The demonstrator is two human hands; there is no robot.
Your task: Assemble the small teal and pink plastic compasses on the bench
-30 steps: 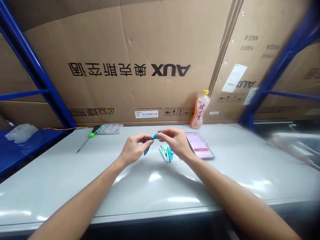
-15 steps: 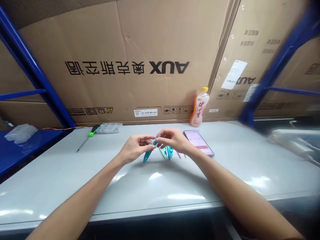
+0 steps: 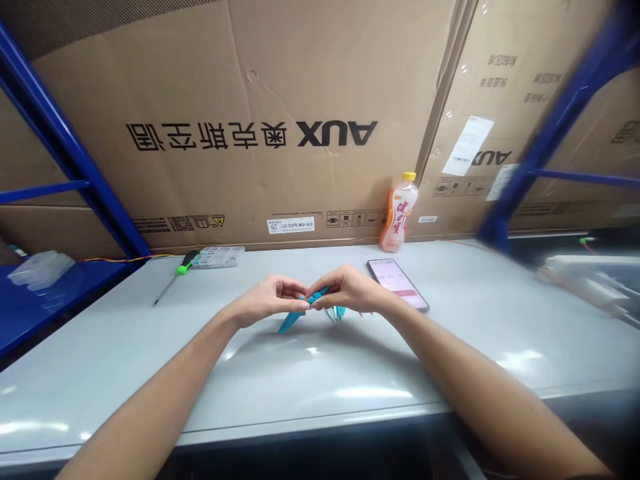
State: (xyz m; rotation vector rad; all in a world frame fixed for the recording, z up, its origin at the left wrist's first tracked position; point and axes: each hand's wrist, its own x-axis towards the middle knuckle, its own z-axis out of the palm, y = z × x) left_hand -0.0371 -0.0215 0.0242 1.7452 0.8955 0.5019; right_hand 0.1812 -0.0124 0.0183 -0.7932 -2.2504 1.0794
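Observation:
Both hands meet above the grey table (image 3: 150,380) and pinch a slim blue plastic clip (image 3: 293,321) between the fingertips. Its pointed end slants down and to the left below my left hand (image 3: 267,303). My right hand (image 3: 350,290) holds the clip's other end. Just beyond and below my right hand lies a bunch of pale teal and blue plastic clips (image 3: 335,313), mostly hidden by my fingers. A smartphone (image 3: 397,285) with a lit pink screen lies to the right of my right hand, not touching it.
At the table's back edge stand a bottle with a yellow cap (image 3: 399,217) and a clear parts box (image 3: 219,257). A green-and-black screwdriver (image 3: 183,267) lies to the left. Large cardboard cartons (image 3: 250,80) and blue rack uprights (image 3: 65,140) stand behind the table.
My hands have come closer together and lower, covering more of the clip bunch. The blue clip now slants further left. The view has tilted slightly upward.

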